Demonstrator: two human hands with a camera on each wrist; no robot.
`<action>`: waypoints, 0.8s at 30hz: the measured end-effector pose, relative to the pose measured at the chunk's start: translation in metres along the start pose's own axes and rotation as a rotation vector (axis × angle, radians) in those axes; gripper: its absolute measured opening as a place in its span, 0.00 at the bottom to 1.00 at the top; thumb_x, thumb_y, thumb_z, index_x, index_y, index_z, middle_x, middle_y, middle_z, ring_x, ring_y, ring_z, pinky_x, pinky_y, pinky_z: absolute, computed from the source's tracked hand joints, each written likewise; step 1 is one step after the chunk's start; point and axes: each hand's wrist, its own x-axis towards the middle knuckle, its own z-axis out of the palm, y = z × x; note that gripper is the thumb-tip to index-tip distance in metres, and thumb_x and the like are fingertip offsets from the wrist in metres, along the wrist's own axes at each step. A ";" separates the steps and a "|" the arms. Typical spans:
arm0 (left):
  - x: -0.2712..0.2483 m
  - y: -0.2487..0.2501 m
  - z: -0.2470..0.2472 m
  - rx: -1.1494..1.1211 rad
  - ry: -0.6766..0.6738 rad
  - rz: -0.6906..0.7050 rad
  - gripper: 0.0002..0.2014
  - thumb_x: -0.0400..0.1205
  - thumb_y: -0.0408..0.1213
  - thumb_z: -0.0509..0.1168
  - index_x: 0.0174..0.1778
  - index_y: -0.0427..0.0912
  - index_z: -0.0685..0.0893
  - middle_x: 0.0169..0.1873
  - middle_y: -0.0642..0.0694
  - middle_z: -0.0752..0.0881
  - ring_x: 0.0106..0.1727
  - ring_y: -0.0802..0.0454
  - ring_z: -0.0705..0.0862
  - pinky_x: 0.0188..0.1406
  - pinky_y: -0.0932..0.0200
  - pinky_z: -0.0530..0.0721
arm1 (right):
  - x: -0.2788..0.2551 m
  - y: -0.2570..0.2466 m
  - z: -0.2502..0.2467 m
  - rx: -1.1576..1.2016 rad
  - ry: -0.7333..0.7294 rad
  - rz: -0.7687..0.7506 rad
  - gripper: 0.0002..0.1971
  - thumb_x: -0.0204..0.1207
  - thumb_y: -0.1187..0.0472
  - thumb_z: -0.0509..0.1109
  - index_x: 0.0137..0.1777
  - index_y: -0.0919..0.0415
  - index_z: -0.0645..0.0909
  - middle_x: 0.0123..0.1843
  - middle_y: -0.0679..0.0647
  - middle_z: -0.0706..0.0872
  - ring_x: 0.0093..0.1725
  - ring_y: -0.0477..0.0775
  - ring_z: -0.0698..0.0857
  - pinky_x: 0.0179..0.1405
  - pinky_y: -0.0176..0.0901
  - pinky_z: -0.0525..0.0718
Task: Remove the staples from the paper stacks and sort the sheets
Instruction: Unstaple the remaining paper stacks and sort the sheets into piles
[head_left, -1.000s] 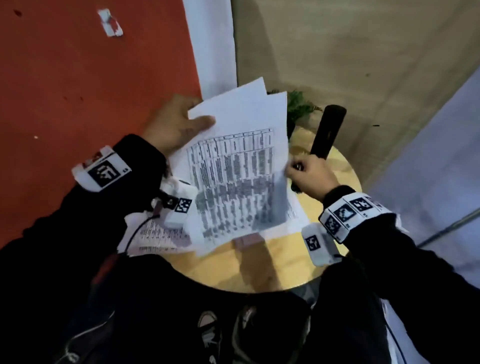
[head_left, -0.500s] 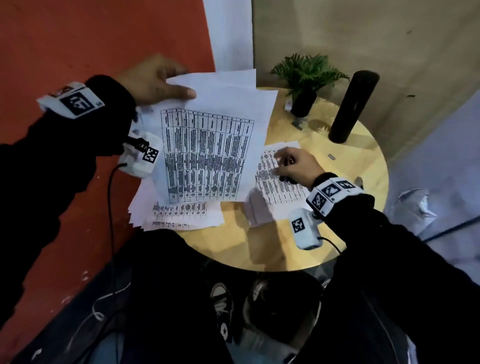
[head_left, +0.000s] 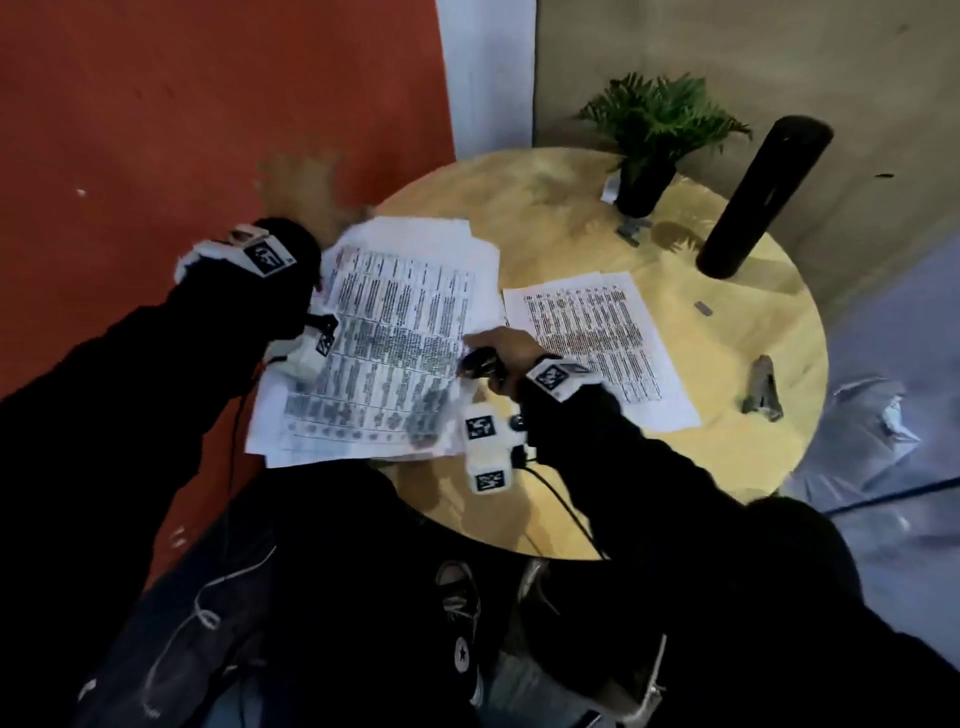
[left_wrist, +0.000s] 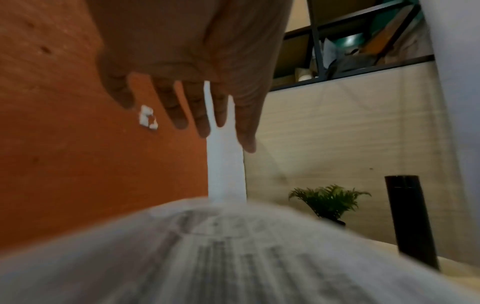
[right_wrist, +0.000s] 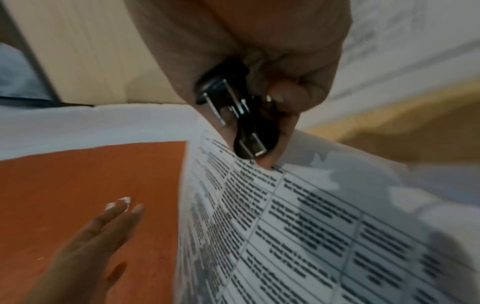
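Observation:
A pile of printed sheets (head_left: 384, 353) lies on the left of the round wooden table (head_left: 545, 208), hanging over its edge. My left hand (head_left: 298, 182) hovers beyond the pile's far corner, blurred, fingers spread and straight (left_wrist: 200, 115), holding nothing. My right hand (head_left: 491, 351) grips a black staple remover (head_left: 480, 365) at the pile's right edge. In the right wrist view the staple remover (right_wrist: 241, 123) sits in curled fingers, and a fingertip touches the top sheet (right_wrist: 298, 226). A separate printed stack (head_left: 597, 343) lies right of that hand.
A grey stapler (head_left: 761, 389) lies near the table's right edge, and a loose small metal piece (head_left: 702, 308) beyond the right sheet. A potted plant (head_left: 652, 135) and a tall black cylinder (head_left: 758, 192) stand at the back. A red wall (head_left: 208, 104) is on the left.
My left hand has let go of the sheets it held up; they now lie on the left pile. My right hand has moved left from the right sheet to the pile's edge.

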 end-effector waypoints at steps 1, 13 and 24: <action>-0.005 -0.001 0.008 0.004 -0.042 0.021 0.31 0.72 0.55 0.74 0.66 0.39 0.80 0.64 0.33 0.80 0.66 0.35 0.77 0.67 0.44 0.75 | 0.009 0.004 0.009 0.003 0.017 0.010 0.11 0.76 0.66 0.69 0.33 0.61 0.77 0.15 0.51 0.80 0.26 0.53 0.82 0.17 0.32 0.75; -0.091 -0.013 0.127 0.635 -1.048 -0.057 0.30 0.88 0.52 0.50 0.82 0.39 0.56 0.82 0.40 0.56 0.82 0.43 0.56 0.79 0.50 0.56 | 0.022 0.020 -0.062 -0.819 0.324 0.018 0.19 0.77 0.54 0.65 0.64 0.64 0.79 0.64 0.61 0.83 0.64 0.61 0.81 0.52 0.40 0.80; -0.081 -0.010 0.160 0.641 -0.870 -0.141 0.46 0.78 0.53 0.69 0.83 0.39 0.50 0.81 0.33 0.56 0.80 0.35 0.60 0.76 0.43 0.65 | -0.011 0.079 -0.129 -1.357 0.342 0.125 0.30 0.74 0.48 0.67 0.71 0.60 0.63 0.63 0.59 0.81 0.64 0.59 0.82 0.56 0.48 0.77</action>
